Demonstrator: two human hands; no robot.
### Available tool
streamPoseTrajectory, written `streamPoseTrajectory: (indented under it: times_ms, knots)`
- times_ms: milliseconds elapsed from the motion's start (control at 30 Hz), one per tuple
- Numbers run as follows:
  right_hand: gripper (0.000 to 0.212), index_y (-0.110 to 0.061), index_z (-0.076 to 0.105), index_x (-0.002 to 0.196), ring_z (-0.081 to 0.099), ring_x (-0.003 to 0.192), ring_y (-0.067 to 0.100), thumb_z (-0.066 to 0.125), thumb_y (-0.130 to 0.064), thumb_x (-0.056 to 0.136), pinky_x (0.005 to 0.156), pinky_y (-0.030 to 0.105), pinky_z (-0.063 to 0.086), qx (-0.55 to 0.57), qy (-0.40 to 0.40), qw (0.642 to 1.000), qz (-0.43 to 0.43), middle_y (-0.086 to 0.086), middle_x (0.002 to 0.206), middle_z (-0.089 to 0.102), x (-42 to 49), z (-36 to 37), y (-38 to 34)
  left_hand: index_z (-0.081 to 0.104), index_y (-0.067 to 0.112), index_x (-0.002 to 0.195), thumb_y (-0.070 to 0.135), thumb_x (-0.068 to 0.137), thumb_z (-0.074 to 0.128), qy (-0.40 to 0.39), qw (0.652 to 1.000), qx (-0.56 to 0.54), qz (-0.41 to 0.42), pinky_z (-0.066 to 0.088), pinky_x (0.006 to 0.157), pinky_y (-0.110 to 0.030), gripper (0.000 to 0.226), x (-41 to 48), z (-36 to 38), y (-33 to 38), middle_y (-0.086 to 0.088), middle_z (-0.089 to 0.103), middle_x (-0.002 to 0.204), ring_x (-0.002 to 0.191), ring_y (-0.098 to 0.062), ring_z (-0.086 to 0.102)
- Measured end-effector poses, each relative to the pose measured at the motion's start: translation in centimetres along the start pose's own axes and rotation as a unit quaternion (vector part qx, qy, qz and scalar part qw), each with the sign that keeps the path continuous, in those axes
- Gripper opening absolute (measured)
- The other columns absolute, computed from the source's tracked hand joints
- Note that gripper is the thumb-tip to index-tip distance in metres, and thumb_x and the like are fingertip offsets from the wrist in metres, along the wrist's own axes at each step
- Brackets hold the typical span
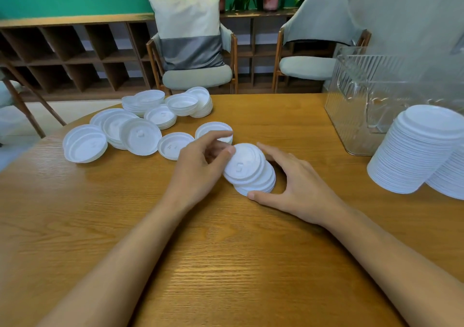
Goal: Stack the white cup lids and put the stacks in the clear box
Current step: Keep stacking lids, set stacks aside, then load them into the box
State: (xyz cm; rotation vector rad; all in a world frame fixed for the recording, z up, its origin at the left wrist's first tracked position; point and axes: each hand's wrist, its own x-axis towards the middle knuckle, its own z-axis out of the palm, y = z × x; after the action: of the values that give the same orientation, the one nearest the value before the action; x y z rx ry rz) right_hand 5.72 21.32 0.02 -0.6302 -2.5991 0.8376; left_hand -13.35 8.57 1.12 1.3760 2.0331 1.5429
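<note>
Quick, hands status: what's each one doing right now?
Left hand: fingers curled, thumb on the top edge of the small lid stack, gripping it.
Right hand: thumb and fingers around the same stack, holding it.

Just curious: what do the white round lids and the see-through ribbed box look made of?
The white round lids: probably moulded fibre or thin plastic, matte, with pressed-in marks. The see-through ribbed box: likely hard glossy plastic; highlights on fluted walls.
</note>
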Motion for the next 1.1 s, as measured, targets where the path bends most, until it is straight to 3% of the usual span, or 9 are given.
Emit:
streamPoseTrajectory:
  times_ms: [133,200,333,433,500,633,767,867,1100]
  knots:
    - [0.098,-0.045,0.030,0.159,0.033,0.136,-0.007,0.083,-0.060,0.079,0.111,0.018,0.027,-0.011,-0.001,1.000,-0.003,-0.027,0.148,0.041,0.0,0.1,0.0,0.074,0.024,0.099,0.023,0.098,0.073,-0.009,0.999,0.036,-0.007,0.043,0.074,-0.008,0.001,-0.3,1.2,-0.4,0.014,0.076,0.090,0.090,-0.001,0.069]
    - [0.093,-0.042,0.035,0.158,0.032,0.137,-0.009,0.082,-0.059,0.080,0.113,0.014,0.026,-0.010,-0.001,1.000,-0.010,-0.030,0.148,0.040,0.1,0.1,0.0,0.075,0.023,0.099,0.030,0.099,0.072,-0.029,0.999,0.040,0.011,0.046,0.077,-0.011,0.007,-0.4,1.5,-0.2,0.014,0.075,0.094,0.094,-0.002,0.069]
    - [0.087,-0.038,0.042,0.155,0.041,0.137,-0.001,0.083,-0.056,0.080,0.118,0.033,0.035,-0.006,0.003,1.000,-0.009,-0.024,0.145,0.050,0.1,0.3,0.3,0.075,0.031,0.111,0.052,0.082,0.085,-0.077,0.993,0.087,0.037,0.048,0.077,-0.014,0.037,-0.8,1.2,0.1,0.012,0.068,0.102,0.097,-0.003,0.064]
    - [0.090,-0.039,0.040,0.157,0.039,0.137,-0.004,0.085,-0.053,0.080,0.116,0.024,0.032,-0.005,0.005,1.000,-0.012,-0.025,0.146,0.048,0.1,0.2,0.3,0.075,0.035,0.118,0.056,0.072,0.089,-0.069,0.992,0.093,0.045,0.052,0.076,-0.019,0.053,-0.9,0.8,0.3,0.013,0.067,0.101,0.094,-0.007,0.065]
    - [0.094,-0.041,0.036,0.159,0.035,0.139,-0.005,0.085,-0.054,0.079,0.114,0.020,0.028,-0.003,0.001,1.000,-0.009,-0.026,0.149,0.044,0.2,0.1,0.3,0.073,0.032,0.126,0.051,0.071,0.089,-0.069,0.993,0.078,0.063,0.057,0.084,-0.025,0.061,-0.8,0.4,0.3,0.014,0.071,0.105,0.099,-0.009,0.068]
    - [0.102,-0.042,0.030,0.161,0.037,0.144,0.003,0.085,-0.059,0.076,0.119,0.030,0.032,0.003,-0.002,1.000,0.005,-0.019,0.156,0.044,0.2,0.0,0.3,0.065,0.026,0.138,0.019,0.075,0.092,-0.103,0.992,0.042,0.065,0.056,0.098,-0.024,0.069,-0.9,0.0,0.6,0.012,0.074,0.117,0.116,-0.003,0.067]
    - [0.103,-0.043,0.029,0.161,0.036,0.143,0.000,0.084,-0.059,0.076,0.117,0.028,0.032,0.002,-0.010,1.000,0.004,-0.021,0.156,0.043,0.1,-0.3,0.2,0.063,0.027,0.140,0.010,0.078,0.088,-0.117,0.991,0.021,0.053,0.054,0.103,-0.024,0.069,-0.8,-0.1,0.4,0.010,0.074,0.122,0.123,-0.003,0.065]
    - [0.100,-0.038,0.033,0.161,0.029,0.133,-0.013,0.084,-0.057,0.078,0.112,0.016,0.025,-0.007,-0.016,1.000,0.002,-0.028,0.147,0.041,0.0,-0.3,0.2,0.063,0.028,0.140,0.008,0.079,0.087,-0.134,0.990,0.006,0.043,0.052,0.108,-0.029,0.069,-0.7,-0.1,0.3,0.010,0.073,0.126,0.127,-0.003,0.063]
    - [0.106,-0.037,0.030,0.163,0.025,0.128,-0.015,0.080,-0.066,0.075,0.101,0.004,0.021,-0.022,-0.035,0.999,0.008,-0.029,0.142,0.038,0.1,-0.4,0.2,0.064,0.025,0.138,0.027,0.075,0.094,-0.134,0.990,-0.018,0.034,0.050,0.109,-0.024,0.070,-0.7,0.6,0.0,0.010,0.073,0.126,0.126,0.000,0.062]
